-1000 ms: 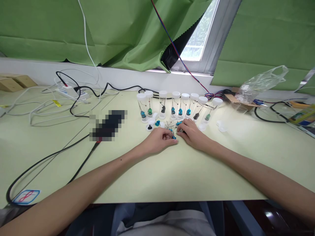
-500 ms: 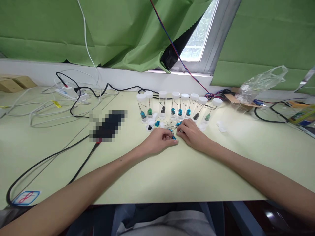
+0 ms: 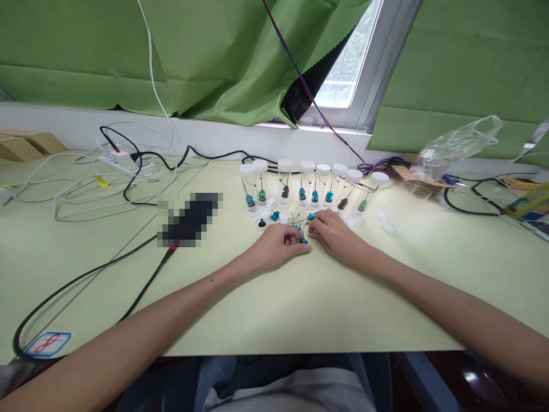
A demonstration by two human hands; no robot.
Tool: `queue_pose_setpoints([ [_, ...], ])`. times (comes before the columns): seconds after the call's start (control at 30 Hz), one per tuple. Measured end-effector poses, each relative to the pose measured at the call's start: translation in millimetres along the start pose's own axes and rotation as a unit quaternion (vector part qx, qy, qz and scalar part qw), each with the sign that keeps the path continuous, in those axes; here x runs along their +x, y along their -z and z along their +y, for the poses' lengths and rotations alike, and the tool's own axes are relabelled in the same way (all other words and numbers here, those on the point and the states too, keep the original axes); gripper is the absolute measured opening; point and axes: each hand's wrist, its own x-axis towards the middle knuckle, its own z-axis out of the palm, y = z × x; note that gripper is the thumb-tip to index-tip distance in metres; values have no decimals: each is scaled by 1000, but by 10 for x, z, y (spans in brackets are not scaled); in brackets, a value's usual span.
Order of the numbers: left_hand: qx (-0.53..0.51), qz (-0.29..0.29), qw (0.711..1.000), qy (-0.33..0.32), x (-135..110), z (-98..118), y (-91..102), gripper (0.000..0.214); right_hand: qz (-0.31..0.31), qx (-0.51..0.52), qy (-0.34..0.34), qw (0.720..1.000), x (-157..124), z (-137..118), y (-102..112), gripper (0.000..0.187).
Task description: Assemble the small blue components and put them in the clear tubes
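My left hand (image 3: 277, 246) and my right hand (image 3: 333, 234) rest on the pale green table (image 3: 300, 297), fingertips meeting over a small heap of loose wire-legged parts (image 3: 302, 220) with blue and black bodies. The left fingers are curled in a pinch on a blue part (image 3: 303, 240). The right fingers are curled on the heap's thin wires; what they hold is too small to name. Just behind stands a row of several clear tubes (image 3: 314, 183) with white caps, each holding one blue, green or black part.
White loose caps (image 3: 385, 222) lie right of the tubes, and a cap with a black part (image 3: 260, 222) lies left. Black and white cables (image 3: 115, 171) spread at left, beside a blurred dark object (image 3: 191, 218). A plastic bag on a box (image 3: 454, 146) sits far right.
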Motion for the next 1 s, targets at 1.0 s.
queue_pose_setpoints([
  [1.0, -9, -5, 1000, -4, -12, -8, 11, 34, 361, 225, -145, 893, 4, -40, 156, 10],
])
